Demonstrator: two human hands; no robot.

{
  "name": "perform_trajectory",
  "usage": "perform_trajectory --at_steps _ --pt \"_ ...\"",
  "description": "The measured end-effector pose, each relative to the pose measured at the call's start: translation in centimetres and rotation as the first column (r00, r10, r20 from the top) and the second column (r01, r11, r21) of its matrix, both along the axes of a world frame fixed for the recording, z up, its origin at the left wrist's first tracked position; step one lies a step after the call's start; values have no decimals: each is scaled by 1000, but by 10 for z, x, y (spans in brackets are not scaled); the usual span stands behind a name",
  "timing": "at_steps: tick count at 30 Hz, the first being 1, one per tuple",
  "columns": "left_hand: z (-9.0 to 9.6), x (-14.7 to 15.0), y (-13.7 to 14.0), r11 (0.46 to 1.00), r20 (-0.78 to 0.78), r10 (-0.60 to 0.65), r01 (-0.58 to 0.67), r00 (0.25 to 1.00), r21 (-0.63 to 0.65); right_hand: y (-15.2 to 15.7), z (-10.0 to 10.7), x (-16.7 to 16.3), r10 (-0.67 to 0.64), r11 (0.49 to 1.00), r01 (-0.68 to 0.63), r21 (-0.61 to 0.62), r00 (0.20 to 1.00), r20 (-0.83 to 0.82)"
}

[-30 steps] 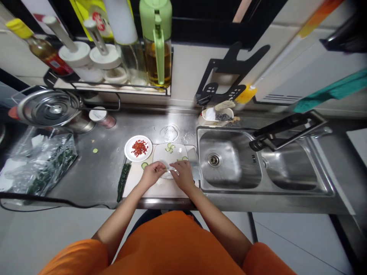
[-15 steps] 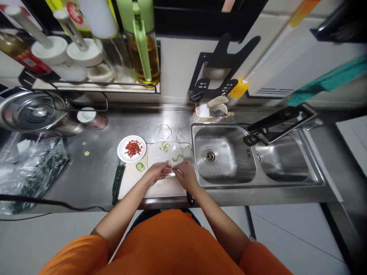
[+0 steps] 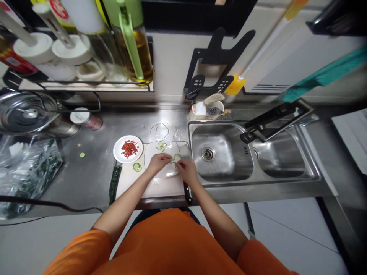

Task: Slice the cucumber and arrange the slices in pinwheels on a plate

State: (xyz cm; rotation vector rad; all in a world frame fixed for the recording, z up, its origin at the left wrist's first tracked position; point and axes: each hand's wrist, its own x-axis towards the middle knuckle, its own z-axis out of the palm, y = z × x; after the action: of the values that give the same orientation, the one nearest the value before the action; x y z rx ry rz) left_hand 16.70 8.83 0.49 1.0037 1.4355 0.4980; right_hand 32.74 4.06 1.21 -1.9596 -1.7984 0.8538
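A white square plate (image 3: 151, 151) rests on a pale cutting board (image 3: 134, 187). Thin cucumber slices (image 3: 161, 145) form a small cluster near the plate's far edge, with more curved slices (image 3: 176, 157) at its right side. Over the plate, my left hand (image 3: 159, 163) pinches at a cucumber slice with its fingertips. Close beside it, my right hand (image 3: 187, 170) has its fingers closed on a small cucumber slice. A few round slices (image 3: 137, 167) lie on the board left of the plate.
A round white plate of red berries (image 3: 129, 149) stands at the upper left. A cucumber (image 3: 115, 184) lies along the board's left edge, a black-handled knife (image 3: 187, 194) at its right. Further right is a double sink (image 3: 220, 152); a plastic bag of greens (image 3: 31, 175) lies far left.
My hands have moved apart slightly and a little farther over the plate, to the right-hand slices. Earlier they met near its front edge. The view has shifted slightly.
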Motion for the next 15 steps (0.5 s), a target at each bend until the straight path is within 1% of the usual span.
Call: perform_trajectory --at_steps 2,4,6,9,15 --pt "-2 5 6 992 -118 -49 62 992 110 5 -3 0 -38 998 40 -45 998 43" --pt "-5 8 11 968 -214 -92 138 972 209 9 -4 -2 -82 991 94 -100 990 113" --pt "-8 11 15 941 -289 -126 207 949 269 12 -3 -5 -134 975 162 -152 975 178" --pt "-12 13 18 915 -349 -162 274 923 298 15 -1 -9 -178 954 227 -197 955 237" --pt "-15 15 20 877 -392 -204 345 897 335 16 0 -14 -163 956 220 -195 949 271"
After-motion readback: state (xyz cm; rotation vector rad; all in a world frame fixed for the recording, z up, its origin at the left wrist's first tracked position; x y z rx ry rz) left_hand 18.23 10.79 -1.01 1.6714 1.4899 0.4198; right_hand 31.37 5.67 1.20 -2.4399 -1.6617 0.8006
